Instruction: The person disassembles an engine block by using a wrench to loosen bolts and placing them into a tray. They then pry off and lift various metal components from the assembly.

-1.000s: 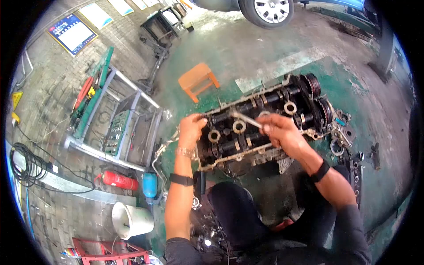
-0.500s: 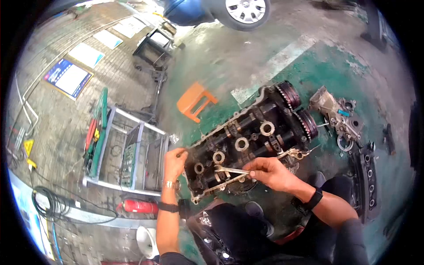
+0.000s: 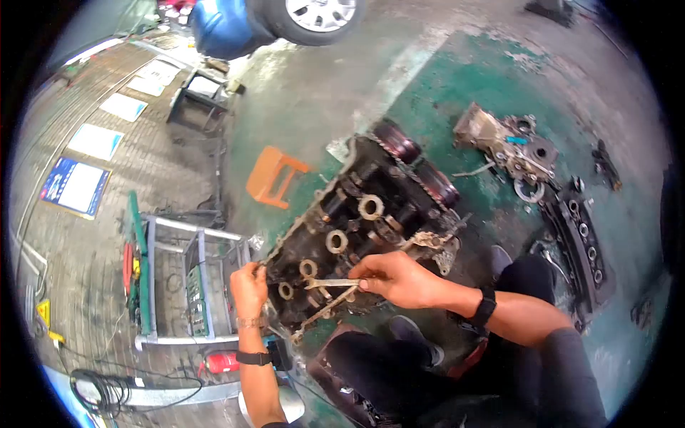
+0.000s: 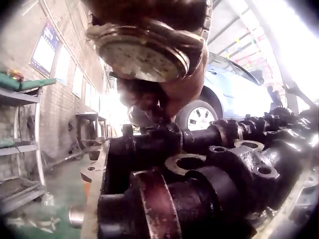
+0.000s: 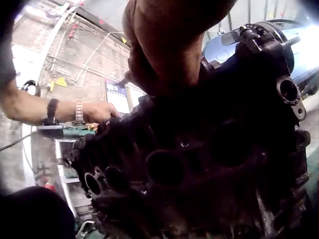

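My right hand (image 3: 403, 279) pinches the end of a metal wrench (image 3: 334, 283) between thumb and fingers; its far end lies over the near left part of the oily engine (image 3: 367, 175) with its shafts and pale rings. At the engine's left end, my left hand (image 3: 249, 289) has its fingers curled round what looks like a small dark part, mostly hidden by the fingers. In the left wrist view, the left hand (image 4: 164, 94) is above a dark shaft (image 4: 199, 137). In the right wrist view, the right hand (image 5: 164, 55) is over the engine's side (image 5: 199, 144).
An orange stool (image 3: 270, 177) stands beyond the engine, a metal rack (image 3: 214, 285) to the left. Loose engine parts (image 3: 531, 150) and a long black cover (image 3: 581, 246) lie at the right. A car wheel (image 3: 321, 13) is at the top.
The head view has shifted and turned, so the engine appears lower left and more slanted. Since the oldest frame, the wrench has moved from over the engine's middle to its near left part.
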### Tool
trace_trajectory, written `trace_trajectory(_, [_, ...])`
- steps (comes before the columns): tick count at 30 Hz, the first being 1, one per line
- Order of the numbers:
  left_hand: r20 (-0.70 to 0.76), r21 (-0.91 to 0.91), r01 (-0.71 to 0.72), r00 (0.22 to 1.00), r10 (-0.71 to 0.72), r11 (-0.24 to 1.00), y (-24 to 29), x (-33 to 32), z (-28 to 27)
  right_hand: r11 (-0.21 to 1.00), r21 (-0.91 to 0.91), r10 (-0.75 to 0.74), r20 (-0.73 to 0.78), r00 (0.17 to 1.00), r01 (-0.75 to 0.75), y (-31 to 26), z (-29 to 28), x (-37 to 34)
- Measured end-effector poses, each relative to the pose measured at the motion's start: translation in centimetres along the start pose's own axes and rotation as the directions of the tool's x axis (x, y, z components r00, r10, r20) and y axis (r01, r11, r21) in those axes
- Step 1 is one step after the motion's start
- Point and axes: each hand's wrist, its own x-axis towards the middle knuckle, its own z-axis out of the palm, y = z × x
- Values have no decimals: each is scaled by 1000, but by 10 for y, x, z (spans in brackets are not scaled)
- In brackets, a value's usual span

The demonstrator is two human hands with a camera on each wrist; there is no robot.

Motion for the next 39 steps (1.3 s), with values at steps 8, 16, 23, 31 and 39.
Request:
trace_trajectory(8, [-2, 62, -7, 1000, 7, 998, 24, 1, -7, 992, -70, -107, -35, 994, 104, 2, -1, 2])
trace_trajectory(16, [89, -139, 116, 990, -105, 983, -19, 3, 11, 987, -66, -151, -93, 984, 145, 5, -5, 3])
trace_trajectory(23, [-8, -58, -73, 997, 72, 996, -22, -5, 16, 988, -58, -146, -69, 987, 142, 7, -6, 2])
trace_trajectory(31, [122, -52, 13, 992, -6, 999, -10, 8, 9, 985, -40, -168, -88, 982, 165, -3, -11, -1])
trace_trajectory(39, [60, 53, -41, 997, 37, 998, -39, 12, 18, 976, -92, -206, -98, 974, 197, 2, -8, 0])
